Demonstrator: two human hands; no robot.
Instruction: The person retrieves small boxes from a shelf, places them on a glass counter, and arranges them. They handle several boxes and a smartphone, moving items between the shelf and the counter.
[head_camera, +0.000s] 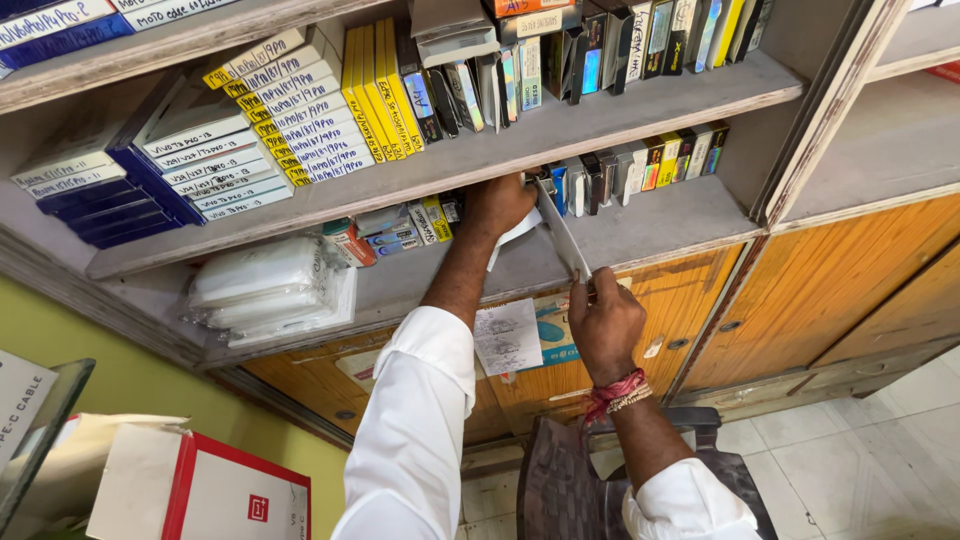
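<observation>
Between both hands' grip (604, 322), flat packet (561, 232)

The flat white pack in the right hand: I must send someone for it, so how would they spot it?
On the lower wooden shelf, the right hand pinches a thin white pack by its bottom end. Unlike the upright coloured boxes behind, it slants out, plain white.

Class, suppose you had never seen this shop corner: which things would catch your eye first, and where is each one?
First, the two hands at the centre shelf: the left hand reaches among the small boxes, while the right hand grips a flat white box by its lower end. Next, the yellow-edged stacked boxes at upper left, and the red-and-white box at bottom left.
</observation>
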